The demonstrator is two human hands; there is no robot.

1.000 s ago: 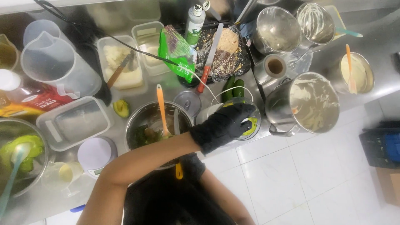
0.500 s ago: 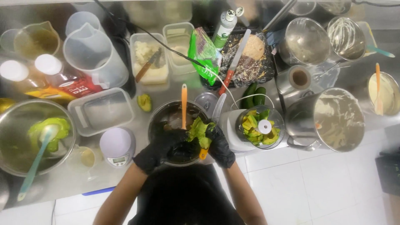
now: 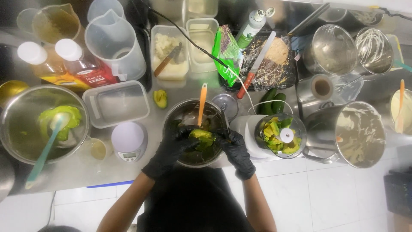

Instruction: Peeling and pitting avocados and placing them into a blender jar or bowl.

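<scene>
Gloved left hand [image 3: 171, 148], right hand [image 3: 234, 148], avocado [image 3: 201, 136] (over steel bowl [image 3: 182, 112]), green packet [image 3: 224, 53] behind

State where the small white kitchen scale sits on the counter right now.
In the head view, the kitchen scale sits left of centre near the counter's front edge, between the big steel bowl with green mash and the bowl under the hands.

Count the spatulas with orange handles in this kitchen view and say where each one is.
2. One orange-handled spatula stands in the steel bowl under the gloved hands; another orange spatula rests in the cream-filled bowl at the right edge. Others may be hidden.
</scene>
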